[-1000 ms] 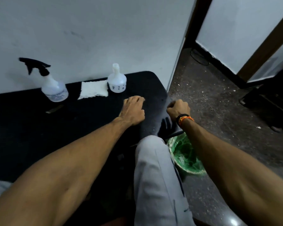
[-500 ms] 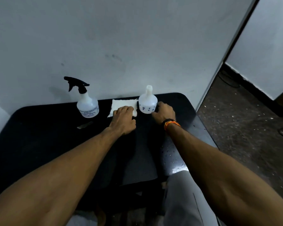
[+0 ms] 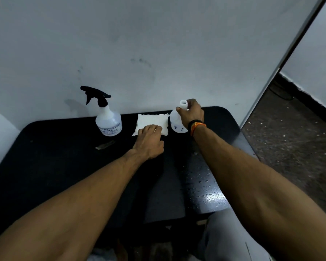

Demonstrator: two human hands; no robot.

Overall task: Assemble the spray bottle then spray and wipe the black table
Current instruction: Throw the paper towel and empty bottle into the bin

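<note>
On the black table, near the wall, stand two white bottles. The left spray bottle carries a black trigger head. The right bottle has an open neck with no head. My right hand is shut around this bottle's neck and shoulder. Between the bottles lies a folded white cloth. My left hand rests with curled fingers on the cloth's near edge; whether it pinches the cloth is hidden.
A small flat strip lies on the table in front of the left bottle. Water drops shine on the table's right front. The white wall stands right behind the bottles. A speckled floor lies to the right.
My right hand has moved from beside the headless bottle up onto its neck and closed on it. My left hand stays at the cloth. The view has come closer to the table.
</note>
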